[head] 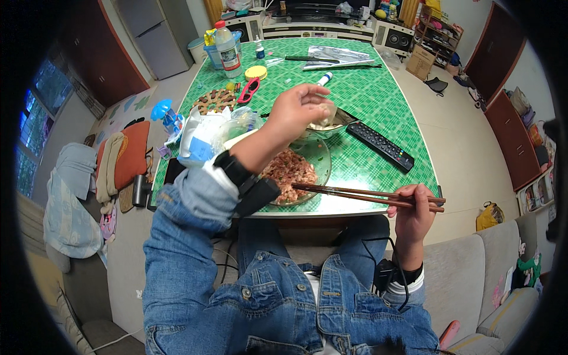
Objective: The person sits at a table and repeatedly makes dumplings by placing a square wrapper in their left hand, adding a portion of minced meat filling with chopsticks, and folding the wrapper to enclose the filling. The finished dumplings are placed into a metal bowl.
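My right hand (pixel 415 211) holds a pair of dark wooden chopsticks (pixel 355 191). Their tips rest at the minced meat filling (pixel 290 171), flecked with green, in a clear glass bowl (pixel 326 171) by the table's near edge. Reaching across and beyond that bowl, my left hand (pixel 299 106) pinches a pale, dough-like piece (pixel 328 114), perhaps a dumpling. It is just over a dark-rimmed dish (pixel 348 117) with other pale pieces in it, partly hidden by my hand. My left forearm covers part of the glass bowl.
A black remote control (pixel 380 146) lies right of the dish. Left are white packaging (pixel 206 128), a plastic bag (pixel 242 122), a brown patterned trivet (pixel 215 100) and pink sunglasses (pixel 248 91). Farther back stand a red-capped bottle (pixel 228 51) and a knife (pixel 313 59) lies near foil packaging (pixel 339 53).
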The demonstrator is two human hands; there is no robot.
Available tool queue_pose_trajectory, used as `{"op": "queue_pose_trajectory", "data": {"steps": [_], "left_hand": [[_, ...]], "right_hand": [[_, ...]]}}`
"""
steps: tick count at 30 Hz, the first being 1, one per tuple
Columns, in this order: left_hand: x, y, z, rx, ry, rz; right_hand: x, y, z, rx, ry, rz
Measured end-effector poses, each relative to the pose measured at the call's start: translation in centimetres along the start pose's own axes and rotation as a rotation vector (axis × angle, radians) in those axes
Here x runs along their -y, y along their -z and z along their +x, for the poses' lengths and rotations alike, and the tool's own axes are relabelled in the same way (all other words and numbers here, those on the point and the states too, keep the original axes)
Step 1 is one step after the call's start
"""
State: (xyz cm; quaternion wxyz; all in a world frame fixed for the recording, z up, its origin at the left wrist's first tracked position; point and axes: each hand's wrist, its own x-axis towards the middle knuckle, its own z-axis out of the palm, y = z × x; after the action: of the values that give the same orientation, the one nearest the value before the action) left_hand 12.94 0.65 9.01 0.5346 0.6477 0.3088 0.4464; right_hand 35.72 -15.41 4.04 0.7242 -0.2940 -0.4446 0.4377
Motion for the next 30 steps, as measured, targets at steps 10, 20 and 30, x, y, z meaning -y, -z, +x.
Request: {"op": "queue_pose_trajectory", "data": {"steps": [10, 20, 30], "left_hand": [[-1.2, 6.1, -1.4, -0.072, -0.093, 0.759], [6.4, 12.0, -7.2, -0.099, 0.225, 0.844], [7.2, 12.1, -7.7, -0.075, 0.167, 0.799]], "right_hand": [[0.0, 1.0, 0.1, -0.036, 0.002, 0.017], [-0.7, -0.1, 0.7, 0.013, 0.0, 0.035], [-0.9, -1.0, 1.2, -0.056, 0.0, -0.048]]}}
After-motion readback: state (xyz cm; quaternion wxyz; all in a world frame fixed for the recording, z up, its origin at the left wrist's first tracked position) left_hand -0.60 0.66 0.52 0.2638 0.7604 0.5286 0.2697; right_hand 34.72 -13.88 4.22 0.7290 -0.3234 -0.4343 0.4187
